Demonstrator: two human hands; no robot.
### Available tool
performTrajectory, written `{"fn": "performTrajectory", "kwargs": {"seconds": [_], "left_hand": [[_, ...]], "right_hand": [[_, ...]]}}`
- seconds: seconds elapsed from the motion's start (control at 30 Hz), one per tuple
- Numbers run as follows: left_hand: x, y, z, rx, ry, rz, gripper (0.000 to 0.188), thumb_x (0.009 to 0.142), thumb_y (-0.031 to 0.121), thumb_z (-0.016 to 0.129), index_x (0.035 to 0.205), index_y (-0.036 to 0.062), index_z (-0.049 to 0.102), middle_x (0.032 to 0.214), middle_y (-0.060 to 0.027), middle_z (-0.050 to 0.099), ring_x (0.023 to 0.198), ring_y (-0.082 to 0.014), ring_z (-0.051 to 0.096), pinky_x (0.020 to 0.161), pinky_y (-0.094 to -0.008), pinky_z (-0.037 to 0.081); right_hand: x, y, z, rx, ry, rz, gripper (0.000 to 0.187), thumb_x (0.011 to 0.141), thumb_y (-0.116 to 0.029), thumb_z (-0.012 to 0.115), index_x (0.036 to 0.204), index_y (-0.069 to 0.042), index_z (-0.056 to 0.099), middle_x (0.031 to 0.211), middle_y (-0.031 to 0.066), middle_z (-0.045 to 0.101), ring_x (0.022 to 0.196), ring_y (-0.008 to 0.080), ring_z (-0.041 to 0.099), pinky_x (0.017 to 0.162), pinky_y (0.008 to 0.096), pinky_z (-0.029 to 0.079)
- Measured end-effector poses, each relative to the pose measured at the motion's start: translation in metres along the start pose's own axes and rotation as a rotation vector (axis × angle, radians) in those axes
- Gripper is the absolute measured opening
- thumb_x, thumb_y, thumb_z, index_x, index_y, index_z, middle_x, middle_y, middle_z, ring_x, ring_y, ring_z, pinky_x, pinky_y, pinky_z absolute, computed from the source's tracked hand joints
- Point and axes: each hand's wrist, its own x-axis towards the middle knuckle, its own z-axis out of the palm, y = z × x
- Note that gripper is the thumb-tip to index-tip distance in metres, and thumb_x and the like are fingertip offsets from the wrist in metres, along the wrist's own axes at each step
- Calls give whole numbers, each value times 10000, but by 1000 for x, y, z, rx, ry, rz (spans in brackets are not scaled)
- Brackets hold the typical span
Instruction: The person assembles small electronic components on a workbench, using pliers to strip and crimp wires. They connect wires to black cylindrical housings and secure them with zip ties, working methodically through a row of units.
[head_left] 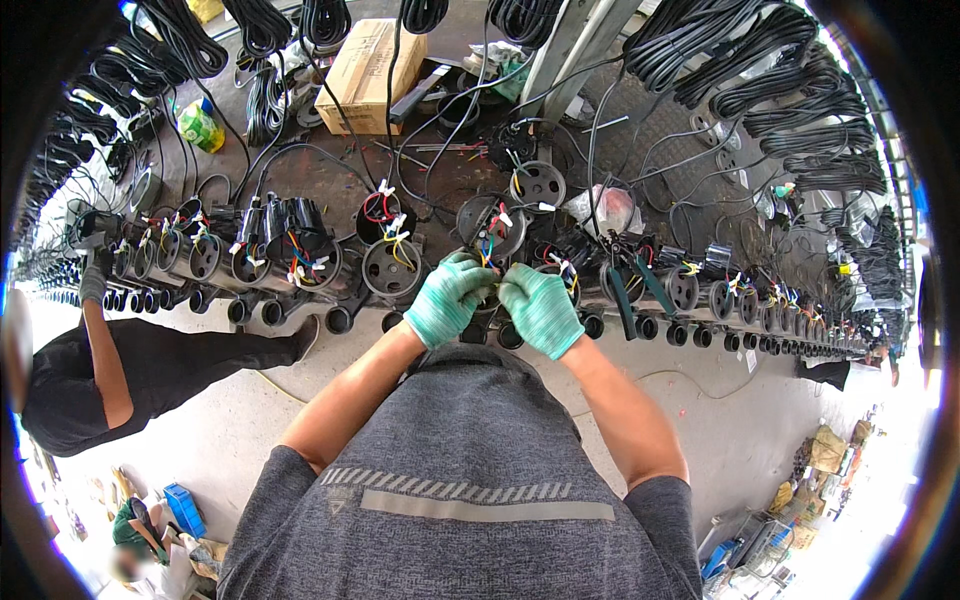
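Note:
My left hand and my right hand, both in green knitted gloves, meet at the near edge of the bench. Their fingers are closed in a pinch around thin coloured wires; the very ends are hidden by the fingertips. These wires come out of a round black housing just beyond my hands. Left of it lies a black slotted round housing with red, yellow and white-tipped leads. To the right of my right hand, a pair of pliers with dark green handles rests at the bench edge.
Similar housings line the bench edge both ways. Coiled black cables hang overhead, their leads trailing down. A cardboard box stands at the back, near a metal post. On the left, a co-worker's gloved hand reaches to the bench.

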Motion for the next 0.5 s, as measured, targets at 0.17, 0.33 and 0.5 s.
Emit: {"fn": "performTrajectory", "kwargs": {"seconds": [0.17,0.33,0.5], "left_hand": [[-1,1,-4,33,-24,-20,263,863,4,751,1123,42,767,1064,-163,746,1066,-433,679,976,-487,556],[-3,-6,-2,18,-40,-46,261,877,12,754,1135,42,763,1067,-168,745,1092,-435,680,1004,-487,554],[-1,-6,-6,-26,-66,-40,263,885,23,755,1147,44,757,1050,-165,748,1043,-433,679,988,-495,552]], "right_hand": [[-8,-12,-10,944,-124,739,184,1007,-176,650,989,2,693,688,95,642,617,217,663,560,348,509],[-17,0,0,-139,291,-226,238,927,4,700,1158,-47,720,961,109,719,847,238,735,723,369,607],[0,14,-11,-614,175,-683,327,859,-55,700,1184,-73,673,1012,116,699,881,336,722,708,444,593]]}}
